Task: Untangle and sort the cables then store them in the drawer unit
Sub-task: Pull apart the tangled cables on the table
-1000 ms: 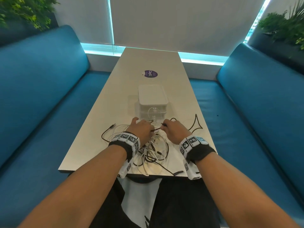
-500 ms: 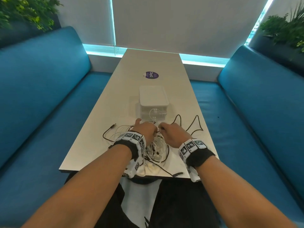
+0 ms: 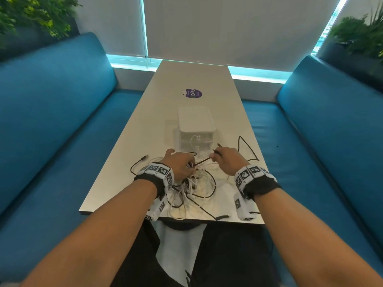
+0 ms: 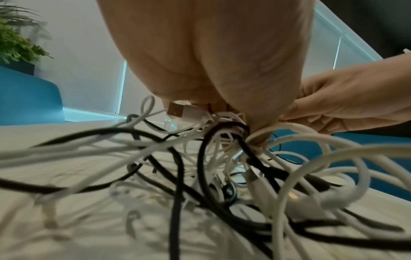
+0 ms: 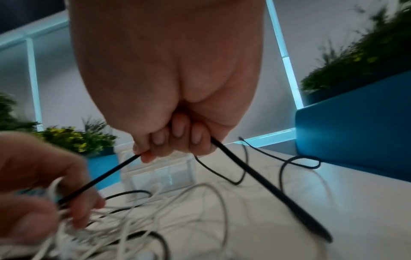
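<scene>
A tangle of white and black cables (image 3: 192, 187) lies on the near end of the table (image 3: 128, 154). My left hand (image 3: 182, 162) grips a bunch of them at the top of the tangle (image 4: 224, 126), a USB plug (image 4: 184, 112) sticking out by the fingers. My right hand (image 3: 222, 157) grips one black cable (image 5: 98, 181) that runs taut from its fist to the left hand, and its loose part (image 3: 246, 148) loops off to the right. A white drawer unit (image 3: 195, 127) stands just beyond both hands, with a white cable hanging over its front.
Blue benches (image 3: 51, 125) run along both sides of the narrow table. A purple sticker (image 3: 193, 93) lies farther up the tabletop. A black plug end (image 3: 222, 217) rests at the near table edge. Plants (image 3: 360, 34) stand behind the seat backs.
My right hand has pulled away to the right, drawing the black cable taut out of the tangle. The left hand stays on the bunch.
</scene>
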